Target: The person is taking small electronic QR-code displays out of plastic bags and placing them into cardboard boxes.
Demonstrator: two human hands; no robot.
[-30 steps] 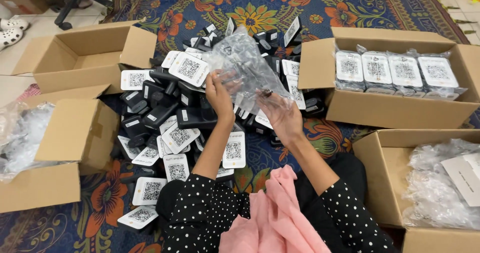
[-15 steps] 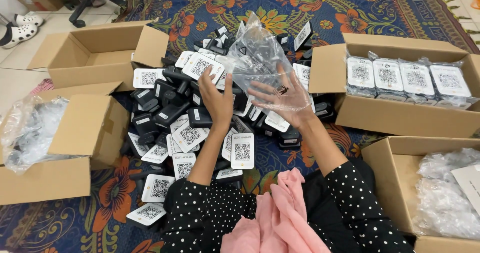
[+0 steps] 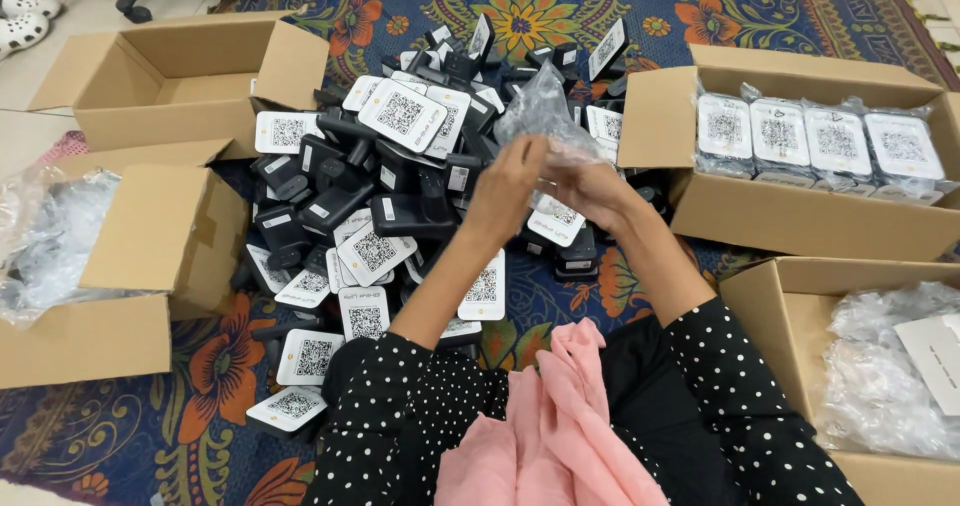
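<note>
Held above the heap of black devices (image 3: 400, 196), between two cardboard boxes: a clear plastic bag (image 3: 545, 116), gathered at its lower part. Left hand (image 3: 508, 188) closed on the film, right hand (image 3: 590, 186) pinching it just beside. Likely very light, limp, crinkly and slick; prone to slipping or tearing if pulled hard. Best gripped at the mouth edge, thumbs inside, rather than at the bunched middle. Contents not discernible.

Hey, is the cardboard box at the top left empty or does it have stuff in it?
Empty, as far as shows: the top-left cardboard box has flaps open and only bare brown inside.
</note>
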